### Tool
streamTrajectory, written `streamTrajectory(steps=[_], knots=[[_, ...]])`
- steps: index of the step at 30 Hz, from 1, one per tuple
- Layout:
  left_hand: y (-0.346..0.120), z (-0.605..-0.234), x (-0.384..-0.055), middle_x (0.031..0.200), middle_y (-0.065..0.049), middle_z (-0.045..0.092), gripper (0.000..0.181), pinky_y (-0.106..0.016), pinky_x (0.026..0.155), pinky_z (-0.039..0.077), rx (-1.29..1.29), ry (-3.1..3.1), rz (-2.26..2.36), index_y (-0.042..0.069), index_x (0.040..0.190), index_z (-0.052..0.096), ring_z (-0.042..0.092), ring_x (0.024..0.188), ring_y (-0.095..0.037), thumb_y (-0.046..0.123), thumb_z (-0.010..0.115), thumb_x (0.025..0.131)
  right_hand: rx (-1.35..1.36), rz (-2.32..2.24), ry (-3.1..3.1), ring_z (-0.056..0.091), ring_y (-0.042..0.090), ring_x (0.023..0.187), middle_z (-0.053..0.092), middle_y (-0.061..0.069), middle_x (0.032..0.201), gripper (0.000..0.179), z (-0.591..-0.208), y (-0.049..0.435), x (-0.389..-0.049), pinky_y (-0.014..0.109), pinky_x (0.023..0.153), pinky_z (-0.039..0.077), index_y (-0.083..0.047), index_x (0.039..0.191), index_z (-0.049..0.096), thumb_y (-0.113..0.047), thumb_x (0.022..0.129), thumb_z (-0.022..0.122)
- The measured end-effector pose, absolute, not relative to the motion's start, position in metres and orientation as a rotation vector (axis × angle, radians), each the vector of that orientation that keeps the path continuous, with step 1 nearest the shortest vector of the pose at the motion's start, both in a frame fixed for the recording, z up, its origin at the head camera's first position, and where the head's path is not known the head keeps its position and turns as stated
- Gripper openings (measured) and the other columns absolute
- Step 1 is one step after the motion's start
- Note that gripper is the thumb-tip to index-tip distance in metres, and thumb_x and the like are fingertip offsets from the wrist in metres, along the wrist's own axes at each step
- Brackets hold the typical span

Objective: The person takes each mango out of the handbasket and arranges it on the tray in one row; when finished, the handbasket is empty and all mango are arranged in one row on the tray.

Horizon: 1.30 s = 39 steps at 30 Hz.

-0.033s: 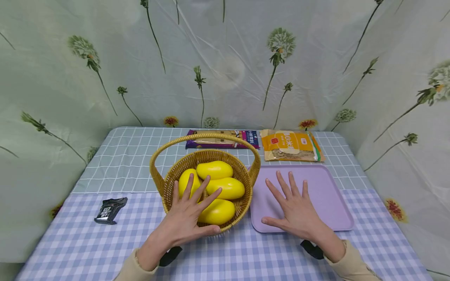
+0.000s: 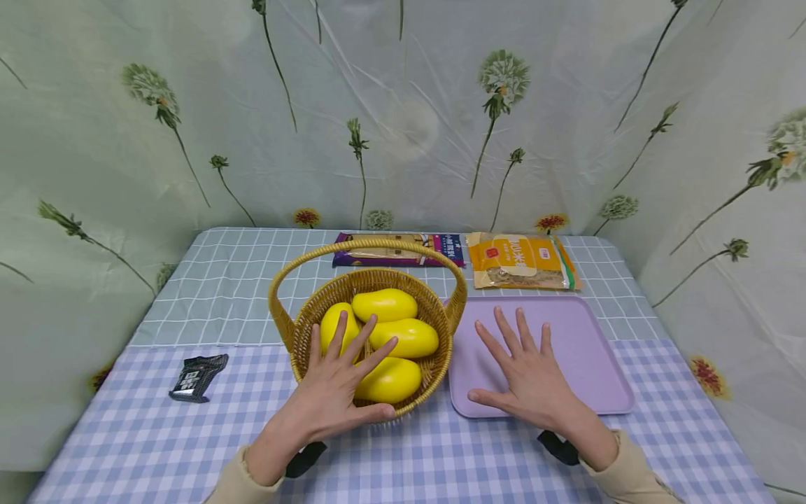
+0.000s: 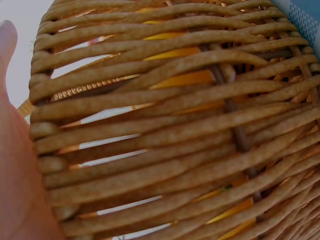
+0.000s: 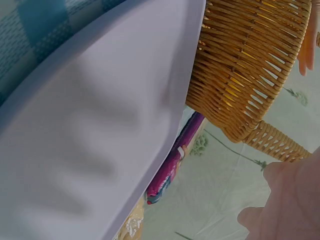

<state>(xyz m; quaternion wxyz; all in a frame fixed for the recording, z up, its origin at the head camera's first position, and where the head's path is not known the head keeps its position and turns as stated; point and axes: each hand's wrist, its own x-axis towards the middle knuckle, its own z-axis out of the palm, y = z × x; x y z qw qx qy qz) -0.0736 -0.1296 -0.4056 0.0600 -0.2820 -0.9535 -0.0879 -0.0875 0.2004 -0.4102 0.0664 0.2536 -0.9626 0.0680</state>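
A wicker basket (image 2: pixel 371 278) with a tall arched handle holds several yellow mangoes (image 2: pixel 404 339). My left hand (image 2: pixel 332 393) is spread over the basket's front left, its fingers straight and overlapping the mangoes in the head view. In the left wrist view, the basket's woven side (image 3: pixel 150 130) fills most of the picture, with the edge of the hand at the left. My right hand (image 2: pixel 535 385), fingers fanned out, hovers above a lilac tray (image 2: pixel 582 350) and casts a shadow on it in the right wrist view. Neither hand holds anything.
A small black wrapped packet (image 2: pixel 198 378) lies at the left on the checked tablecloth (image 2: pixel 208 448). Behind the basket is a purple packet (image 2: pixel 450 250), partly covered by the handle. Beside it lies an orange packet (image 2: pixel 519 260), behind the tray. A floral curtain (image 2: pixel 409 91) surrounds the table.
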Motion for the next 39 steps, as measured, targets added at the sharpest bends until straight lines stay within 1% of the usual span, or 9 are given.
streamTrajectory(steps=[6,10,14,20,25,30,34,36,39], knots=[[-0.129,-0.405,-0.074,0.158,0.0,-0.004,0.089,-0.07,0.099,-0.005,-0.86,-2.881,-0.263,0.04,0.15,0.015,-0.015,0.139,-0.037,0.08,0.044,0.076,0.739,0.232,-2.911,0.002,0.048,0.138,0.006,0.015,0.157,0.096,-0.411,0.198,-0.089,0.074,0.097,0.003,-0.025,0.152,0.018,-0.075,0.077,0.052],[-0.129,-0.404,-0.073,0.158,0.002,-0.007,0.089,-0.069,0.1,-0.007,-0.85,-2.896,-0.27,0.04,0.15,0.013,-0.014,0.139,-0.038,0.08,0.043,0.077,0.712,0.214,-2.95,-0.001,0.047,0.138,0.004,0.014,0.157,0.098,-0.411,0.197,-0.09,0.074,0.097,0.002,-0.025,0.153,0.014,-0.075,0.077,0.052],[-0.13,-0.404,-0.073,0.158,0.003,-0.009,0.088,-0.07,0.1,-0.004,-0.841,-2.89,-0.253,0.04,0.15,0.014,-0.011,0.14,-0.04,0.081,0.041,0.077,0.711,0.192,-2.955,-0.002,0.046,0.139,0.002,0.014,0.157,0.099,-0.41,0.196,-0.09,0.074,0.097,0.003,-0.026,0.153,0.012,-0.076,0.077,0.051],[-0.131,-0.405,-0.074,0.158,0.002,-0.009,0.087,-0.071,0.099,-0.002,-0.841,-2.874,-0.251,0.039,0.15,0.016,-0.011,0.14,-0.04,0.08,0.04,0.078,0.716,0.189,-2.937,0.0,0.047,0.138,0.005,0.015,0.157,0.099,-0.41,0.194,-0.089,0.074,0.097,0.004,-0.025,0.153,0.015,-0.076,0.076,0.051],[-0.132,-0.406,-0.075,0.158,0.002,-0.008,0.087,-0.071,0.1,-0.002,-0.835,-2.866,-0.252,0.039,0.15,0.017,-0.013,0.14,-0.038,0.081,0.04,0.078,0.701,0.188,-2.973,-0.003,0.046,0.138,0.003,0.014,0.157,0.099,-0.408,0.191,-0.089,0.073,0.098,-0.003,-0.025,0.153,0.015,-0.078,0.076,0.049],[-0.135,-0.407,-0.075,0.158,0.0,-0.007,0.09,-0.068,0.102,0.0,-0.845,-2.827,-0.227,0.036,0.151,0.017,-0.01,0.14,-0.038,0.081,0.04,0.077,0.682,0.186,-2.998,0.002,0.046,0.139,0.004,0.013,0.157,0.1,-0.406,0.191,-0.088,0.072,0.099,0.004,-0.025,0.153,0.015,-0.077,0.075,0.052],[-0.142,-0.41,-0.074,0.158,-0.003,0.003,0.089,-0.059,0.107,0.004,-0.857,-2.744,-0.294,0.032,0.151,0.022,0.0,0.142,-0.033,0.076,0.048,0.078,0.675,0.215,-2.988,0.011,0.044,0.138,0.011,0.013,0.157,0.099,-0.404,0.192,-0.086,0.068,0.101,0.013,-0.025,0.152,0.019,-0.076,0.075,0.054],[-0.147,-0.411,-0.073,0.156,-0.006,0.015,0.086,-0.055,0.109,0.009,-0.859,-2.668,-0.371,0.029,0.15,0.028,0.011,0.142,-0.031,0.072,0.052,0.079,0.679,0.235,-2.963,0.017,0.042,0.138,0.018,0.012,0.155,0.097,-0.402,0.193,-0.085,0.065,0.102,0.019,-0.024,0.151,0.024,-0.077,0.075,0.053],[-0.156,-0.413,-0.07,0.15,-0.007,0.032,0.077,-0.05,0.108,0.017,-0.842,-2.545,-0.498,0.024,0.145,0.04,0.027,0.137,-0.029,0.067,0.053,0.083,0.698,0.289,-2.896,0.031,0.036,0.133,0.03,0.01,0.151,0.091,-0.399,0.193,-0.084,0.06,0.099,0.031,-0.022,0.147,0.034,-0.077,0.076,0.052]])
